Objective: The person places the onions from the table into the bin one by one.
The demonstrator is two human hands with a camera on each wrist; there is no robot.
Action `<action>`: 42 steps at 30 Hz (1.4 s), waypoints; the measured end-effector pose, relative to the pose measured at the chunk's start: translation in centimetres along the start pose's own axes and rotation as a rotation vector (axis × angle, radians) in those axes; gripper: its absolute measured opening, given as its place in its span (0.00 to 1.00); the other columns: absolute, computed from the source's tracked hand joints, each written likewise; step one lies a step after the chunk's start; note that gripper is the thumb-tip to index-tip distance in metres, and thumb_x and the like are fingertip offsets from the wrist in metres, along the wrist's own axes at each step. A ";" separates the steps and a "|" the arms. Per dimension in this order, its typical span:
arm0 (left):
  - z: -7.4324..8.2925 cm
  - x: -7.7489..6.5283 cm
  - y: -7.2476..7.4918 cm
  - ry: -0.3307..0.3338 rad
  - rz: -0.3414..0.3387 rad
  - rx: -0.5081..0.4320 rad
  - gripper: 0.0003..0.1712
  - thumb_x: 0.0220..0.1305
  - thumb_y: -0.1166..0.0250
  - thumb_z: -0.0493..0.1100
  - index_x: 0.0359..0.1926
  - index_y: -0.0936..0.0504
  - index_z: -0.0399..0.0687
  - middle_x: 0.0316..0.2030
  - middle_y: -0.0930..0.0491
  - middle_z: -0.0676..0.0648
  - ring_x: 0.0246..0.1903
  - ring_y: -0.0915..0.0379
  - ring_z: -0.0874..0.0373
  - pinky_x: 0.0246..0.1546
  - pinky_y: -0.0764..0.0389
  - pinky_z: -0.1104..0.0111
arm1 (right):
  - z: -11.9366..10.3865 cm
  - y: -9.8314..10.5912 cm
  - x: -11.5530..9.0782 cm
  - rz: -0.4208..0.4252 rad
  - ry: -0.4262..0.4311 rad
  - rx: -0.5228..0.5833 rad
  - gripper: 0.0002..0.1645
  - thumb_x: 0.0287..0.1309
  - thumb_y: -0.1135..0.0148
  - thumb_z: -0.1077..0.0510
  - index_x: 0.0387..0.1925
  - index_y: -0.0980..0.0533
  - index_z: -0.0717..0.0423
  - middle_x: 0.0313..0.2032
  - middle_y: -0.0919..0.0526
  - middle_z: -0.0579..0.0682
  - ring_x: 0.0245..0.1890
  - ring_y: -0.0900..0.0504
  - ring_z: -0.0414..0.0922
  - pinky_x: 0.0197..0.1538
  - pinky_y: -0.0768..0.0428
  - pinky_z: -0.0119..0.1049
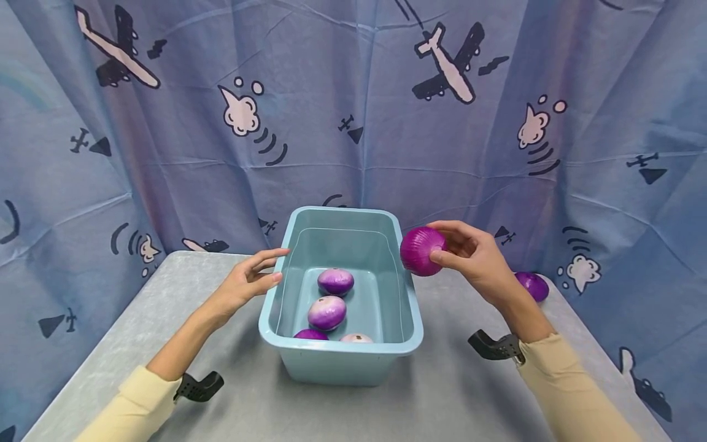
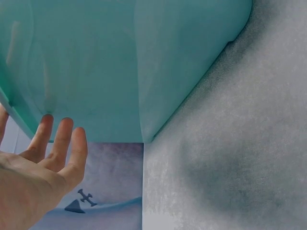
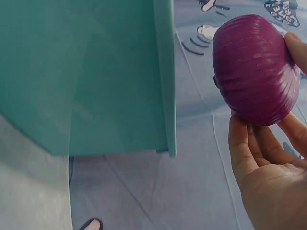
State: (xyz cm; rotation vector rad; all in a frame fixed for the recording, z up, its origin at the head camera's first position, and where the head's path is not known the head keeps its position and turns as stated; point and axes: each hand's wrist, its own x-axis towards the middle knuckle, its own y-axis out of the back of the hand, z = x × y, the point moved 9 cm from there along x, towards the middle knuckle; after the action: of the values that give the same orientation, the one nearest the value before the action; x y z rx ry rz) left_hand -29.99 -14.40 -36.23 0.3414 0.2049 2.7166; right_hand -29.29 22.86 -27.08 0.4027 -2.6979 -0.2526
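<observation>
My right hand (image 1: 476, 258) grips a purple onion (image 1: 418, 252) between thumb and fingers, just off the right rim of a light blue plastic basin (image 1: 345, 368). The right wrist view shows the held onion (image 3: 254, 72) from closer, away from the basin wall (image 3: 120, 76). At the basin's left rim my left hand (image 1: 243, 285) lies with fingers spread and loosely extended, holding nothing. In the left wrist view its fingers (image 2: 62, 143) are beside the outer wall (image 2: 86, 72). Inside the basin are several onions, among them a purple one (image 1: 336, 281) and a paler one (image 1: 327, 313). The front rim partly hides others.
Another purple onion (image 1: 533, 286) sits at the table's right edge, partly behind my right forearm. The grey table (image 1: 436, 393) carries the basin. A blue curtain (image 1: 331, 135) with printed airplanes hangs behind. Black bands (image 1: 199, 387) are on both wrists.
</observation>
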 end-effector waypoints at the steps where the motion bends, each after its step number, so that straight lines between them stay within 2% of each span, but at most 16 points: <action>1: 0.0 0.0 0.0 0.000 0.001 0.001 0.30 0.72 0.37 0.43 0.73 0.31 0.47 0.67 0.32 0.30 0.56 0.24 0.41 0.49 0.20 0.57 | -0.1 -0.4 0.2 -0.008 0.004 0.015 0.26 0.62 0.32 0.71 0.62 0.23 0.61 0.53 0.19 0.55 0.46 0.18 0.50 0.46 0.16 0.38; 8: 0.0 0.1 -0.1 0.000 -0.002 0.000 0.30 0.73 0.37 0.43 0.73 0.31 0.47 0.67 0.33 0.30 0.56 0.24 0.40 0.49 0.20 0.57 | -0.2 -2.9 1.4 -0.061 0.028 0.077 0.27 0.59 0.31 0.72 0.61 0.23 0.63 0.52 0.19 0.58 0.45 0.18 0.52 0.44 0.17 0.38; 14: 0.1 0.1 -0.1 -0.004 0.000 0.004 0.31 0.73 0.37 0.43 0.73 0.31 0.47 0.67 0.32 0.31 0.55 0.24 0.40 0.48 0.19 0.57 | 0.0 -4.7 1.9 -0.106 0.008 0.069 0.29 0.58 0.29 0.70 0.62 0.24 0.62 0.53 0.20 0.60 0.47 0.19 0.54 0.48 0.17 0.41; 19: 0.1 0.1 -0.2 -0.007 -0.004 -0.002 0.30 0.73 0.37 0.43 0.73 0.31 0.47 0.66 0.31 0.32 0.56 0.25 0.38 0.48 0.19 0.57 | 0.3 -5.3 1.8 -0.140 0.015 0.073 0.28 0.60 0.30 0.70 0.62 0.25 0.65 0.56 0.21 0.61 0.53 0.19 0.56 0.53 0.19 0.43; 23: 0.1 0.1 -0.1 -0.008 -0.001 0.003 0.30 0.73 0.37 0.43 0.73 0.31 0.48 0.66 0.31 0.32 0.57 0.24 0.39 0.49 0.19 0.57 | 0.3 -4.9 1.6 -0.145 0.042 0.095 0.25 0.63 0.33 0.71 0.61 0.26 0.69 0.57 0.21 0.64 0.57 0.21 0.61 0.56 0.21 0.44; 26: 0.0 0.1 -0.1 -0.011 -0.002 0.000 0.30 0.73 0.37 0.42 0.73 0.31 0.47 0.66 0.32 0.31 0.56 0.24 0.40 0.48 0.19 0.57 | 0.6 -4.3 1.3 -0.127 0.042 0.103 0.23 0.63 0.34 0.72 0.59 0.26 0.70 0.56 0.22 0.66 0.56 0.21 0.63 0.55 0.20 0.44; 30: 0.0 0.1 0.0 -0.015 -0.002 -0.005 0.30 0.73 0.38 0.43 0.73 0.31 0.46 0.66 0.32 0.30 0.56 0.25 0.38 0.48 0.19 0.57 | 1.2 -3.6 0.8 -0.107 0.031 0.092 0.21 0.63 0.34 0.72 0.58 0.25 0.72 0.54 0.22 0.68 0.54 0.18 0.60 0.54 0.20 0.44; 38: 0.0 0.1 0.0 0.002 0.004 0.018 0.31 0.73 0.37 0.44 0.73 0.31 0.47 0.66 0.30 0.34 0.57 0.26 0.34 0.48 0.19 0.59 | 2.7 -2.3 -0.2 -0.097 -0.008 0.072 0.22 0.64 0.33 0.69 0.58 0.25 0.71 0.55 0.23 0.71 0.53 0.17 0.57 0.54 0.20 0.44; 42: 0.0 0.1 0.0 0.001 0.006 0.021 0.31 0.73 0.37 0.44 0.73 0.31 0.47 0.66 0.30 0.34 0.56 0.25 0.36 0.48 0.19 0.59 | 3.7 -1.4 -0.9 -0.079 -0.022 0.067 0.23 0.64 0.33 0.69 0.58 0.26 0.73 0.54 0.21 0.68 0.52 0.16 0.54 0.54 0.21 0.45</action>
State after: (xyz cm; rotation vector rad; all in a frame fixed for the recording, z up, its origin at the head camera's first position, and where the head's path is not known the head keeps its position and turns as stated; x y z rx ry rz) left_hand -30.03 -14.33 -36.23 0.3473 0.2333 2.7223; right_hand -29.69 22.24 -31.11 0.5304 -2.7209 -0.1910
